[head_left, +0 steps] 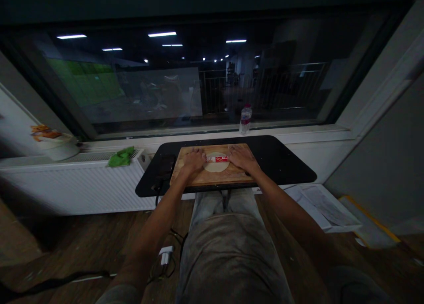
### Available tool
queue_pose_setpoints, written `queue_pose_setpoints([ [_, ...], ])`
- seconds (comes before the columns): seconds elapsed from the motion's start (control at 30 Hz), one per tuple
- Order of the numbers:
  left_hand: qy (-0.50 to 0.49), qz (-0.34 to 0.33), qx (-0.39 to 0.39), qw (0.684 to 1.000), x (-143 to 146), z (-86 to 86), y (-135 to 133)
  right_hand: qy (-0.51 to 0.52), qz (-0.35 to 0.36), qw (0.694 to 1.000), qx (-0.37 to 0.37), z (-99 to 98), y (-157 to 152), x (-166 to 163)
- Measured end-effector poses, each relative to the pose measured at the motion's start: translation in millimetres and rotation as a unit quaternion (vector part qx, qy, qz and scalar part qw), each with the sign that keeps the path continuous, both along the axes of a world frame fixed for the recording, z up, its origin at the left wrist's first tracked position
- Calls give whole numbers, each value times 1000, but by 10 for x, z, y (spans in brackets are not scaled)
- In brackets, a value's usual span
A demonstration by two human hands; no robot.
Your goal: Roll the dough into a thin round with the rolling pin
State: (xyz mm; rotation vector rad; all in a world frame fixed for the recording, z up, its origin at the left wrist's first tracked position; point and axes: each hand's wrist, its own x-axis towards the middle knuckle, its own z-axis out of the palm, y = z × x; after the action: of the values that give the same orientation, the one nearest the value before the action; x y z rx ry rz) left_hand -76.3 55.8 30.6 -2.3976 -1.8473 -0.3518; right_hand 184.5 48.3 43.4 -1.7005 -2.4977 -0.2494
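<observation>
A wooden board (215,177) lies on a small black table (281,163) in front of me. On the board sits a flat round of pale dough (217,166). Across it lies a red-and-white roller-like cylinder (217,159). My left hand (194,159) rests palm down on the cylinder's left end. My right hand (241,156) presses on its right end. Both hands lie flat with fingers stretched forward over the board.
A plastic water bottle (245,119) stands on the window ledge behind the table. A green cloth (121,157) lies on the white radiator at left, near a white bowl (59,146). Cables and a white plug (164,255) lie on the wooden floor. Papers (318,202) lie at right.
</observation>
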Motion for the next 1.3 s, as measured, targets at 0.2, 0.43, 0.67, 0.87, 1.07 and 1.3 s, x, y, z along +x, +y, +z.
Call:
queue_pose_setpoints([
  [0.2, 0, 13, -2, 1000, 21, 19, -155, -23, -15, 999, 37, 33, -247, -60],
  [0.43, 1, -15, 19, 1000, -29, -45, -304, 18, -67, 996, 50, -31, -417, -81],
  [0.67, -42, -11, 22, 999, -42, -90, -494, 38, -51, 997, 54, -40, -607, -79],
  [0.87, -55, -14, 35, 998, -58, -141, -613, 55, -42, 996, 57, -30, -761, -86],
  [1.07, -66, -32, 51, 996, -86, -157, -741, 75, -37, 995, 59, -66, -853, -77],
  [1.3, -86, -48, 51, 994, -123, -178, -857, 98, -17, 992, 75, -137, -957, -29],
])
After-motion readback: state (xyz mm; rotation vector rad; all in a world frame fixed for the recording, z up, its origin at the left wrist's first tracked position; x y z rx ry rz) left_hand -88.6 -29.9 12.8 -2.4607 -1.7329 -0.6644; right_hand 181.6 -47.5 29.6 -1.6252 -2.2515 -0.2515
